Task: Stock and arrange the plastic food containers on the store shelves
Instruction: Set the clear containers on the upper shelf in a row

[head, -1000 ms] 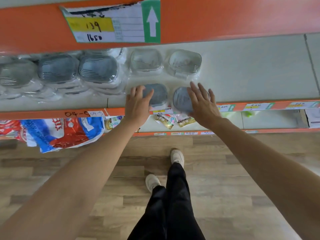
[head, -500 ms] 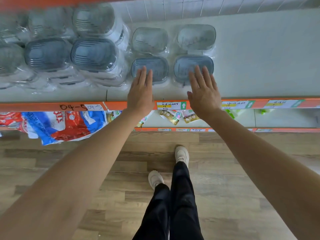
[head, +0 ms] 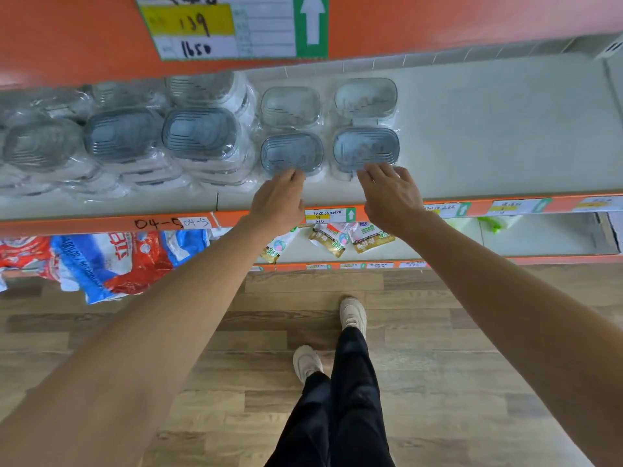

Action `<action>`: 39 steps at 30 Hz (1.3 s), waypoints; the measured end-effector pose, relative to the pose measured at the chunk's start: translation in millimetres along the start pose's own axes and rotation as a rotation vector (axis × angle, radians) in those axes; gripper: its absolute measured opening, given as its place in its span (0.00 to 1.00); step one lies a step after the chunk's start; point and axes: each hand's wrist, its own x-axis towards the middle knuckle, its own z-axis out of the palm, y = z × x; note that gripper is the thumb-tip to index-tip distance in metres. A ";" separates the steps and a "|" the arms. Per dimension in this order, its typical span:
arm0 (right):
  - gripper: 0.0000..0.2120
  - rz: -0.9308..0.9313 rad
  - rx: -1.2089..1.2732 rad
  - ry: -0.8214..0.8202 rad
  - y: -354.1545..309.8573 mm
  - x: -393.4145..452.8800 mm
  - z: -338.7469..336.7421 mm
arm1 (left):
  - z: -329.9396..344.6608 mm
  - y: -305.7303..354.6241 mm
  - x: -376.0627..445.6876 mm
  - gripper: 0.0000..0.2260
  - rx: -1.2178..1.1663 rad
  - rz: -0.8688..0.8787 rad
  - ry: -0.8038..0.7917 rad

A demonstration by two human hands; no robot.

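Containers met our fingertips at their near edges: our left hand (head: 278,200) touched the left blue-lidded container (head: 292,153), our right hand (head: 391,193) the right blue-lidded container (head: 366,148), fingers loosely bent, gripping nothing. Both sat side by side near the front of the white shelf (head: 488,136), two clear containers (head: 365,97) behind, wrapped stacks (head: 161,136) to the left.

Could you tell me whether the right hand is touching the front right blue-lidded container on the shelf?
Touching. In the head view, the right hand has its fingertips lying over the near edge of the front right container, with no gap visible.
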 end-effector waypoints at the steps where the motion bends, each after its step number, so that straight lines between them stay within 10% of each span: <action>1: 0.23 -0.013 0.004 0.001 -1.9 -4.1 -4.0 | -4.0 0.6 -4.1 0.15 0.011 0.001 -0.019; 17: 0.17 0.035 0.035 -0.003 3.5 -103.6 -155.0 | -151.9 37.6 -89.0 0.07 0.206 0.409 -0.096; 39: 0.16 0.059 -0.126 0.406 104.8 -150.7 -362.4 | -323.1 170.6 -53.8 0.10 0.015 0.469 0.492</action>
